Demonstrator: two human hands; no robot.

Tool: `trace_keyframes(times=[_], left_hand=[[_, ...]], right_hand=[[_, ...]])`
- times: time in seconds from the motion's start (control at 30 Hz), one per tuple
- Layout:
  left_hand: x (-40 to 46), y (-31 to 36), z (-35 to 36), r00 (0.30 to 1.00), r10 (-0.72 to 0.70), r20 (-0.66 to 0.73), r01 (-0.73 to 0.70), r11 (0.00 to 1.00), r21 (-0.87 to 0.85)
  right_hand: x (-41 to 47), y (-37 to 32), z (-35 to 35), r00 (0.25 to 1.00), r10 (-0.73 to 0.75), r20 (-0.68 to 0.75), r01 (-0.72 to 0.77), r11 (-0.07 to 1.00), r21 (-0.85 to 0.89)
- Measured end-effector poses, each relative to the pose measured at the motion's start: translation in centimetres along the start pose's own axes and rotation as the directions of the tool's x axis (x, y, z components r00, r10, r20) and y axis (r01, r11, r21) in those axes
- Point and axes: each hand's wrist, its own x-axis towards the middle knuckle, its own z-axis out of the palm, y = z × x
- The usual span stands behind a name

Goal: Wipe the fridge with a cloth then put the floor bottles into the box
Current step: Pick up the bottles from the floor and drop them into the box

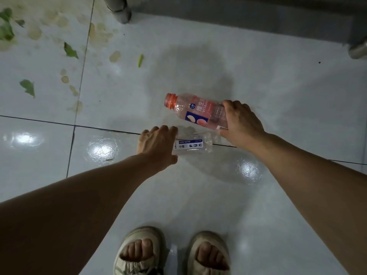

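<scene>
Frame centre: right hand (241, 124) grips base of pink clear-plastic bottle w/ orange neck (195, 111), left hand (157, 144) curls round clear plastic soda-water bottle w/ white label (191, 146) lying on glossy white tiled floor (278, 86), just below it.

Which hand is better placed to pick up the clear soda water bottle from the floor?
Left. The left hand is already at the soda water bottle, while the right hand grips the pink bottle.
</scene>
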Motion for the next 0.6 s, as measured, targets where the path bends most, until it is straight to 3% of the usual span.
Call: trace_keyframes(times=[0.27, 0.6], left_hand=[[-5.7, -0.4, -7.7, 0.994, -0.066, 0.089, 0.062, 0.997, 0.048], [-15.4, 2.3, -27.9, 0.999, 0.014, 0.048, -0.02, 0.993, 0.117]], right_hand=[[-6.1, -1.3, -7.2, 0.994, 0.113, -0.013, -0.113, 0.993, -0.033], [-17.8, -5.8, -26.3, 0.983, 0.174, -0.061, -0.18, 0.977, -0.112]])
